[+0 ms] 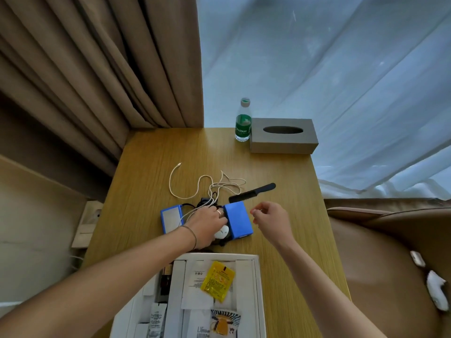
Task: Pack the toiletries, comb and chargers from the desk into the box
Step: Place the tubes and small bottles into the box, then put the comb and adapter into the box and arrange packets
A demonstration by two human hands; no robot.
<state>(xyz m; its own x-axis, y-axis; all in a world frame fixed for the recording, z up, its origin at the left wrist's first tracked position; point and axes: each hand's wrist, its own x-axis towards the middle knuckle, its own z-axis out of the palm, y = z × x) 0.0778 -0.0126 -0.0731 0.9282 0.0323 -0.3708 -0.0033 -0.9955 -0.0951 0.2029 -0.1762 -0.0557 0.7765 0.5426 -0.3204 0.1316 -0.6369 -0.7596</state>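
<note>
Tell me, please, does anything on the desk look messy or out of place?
Yes. The white cable lies in loose tangled loops across the desk, running under the left hand between the two blue blocks. The black comb lies askew beside it. Nothing looks spilled.

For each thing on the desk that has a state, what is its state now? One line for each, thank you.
water bottle: upright, cap on
tissue box: no tissue showing from the slot
white cable: loose, tangled
comb: flat on the desk, not packed
blue case: open, lid lying beside it
white box: open, packets inside
left hand: reaching into the chargers
right hand: fingers curled, empty
</note>
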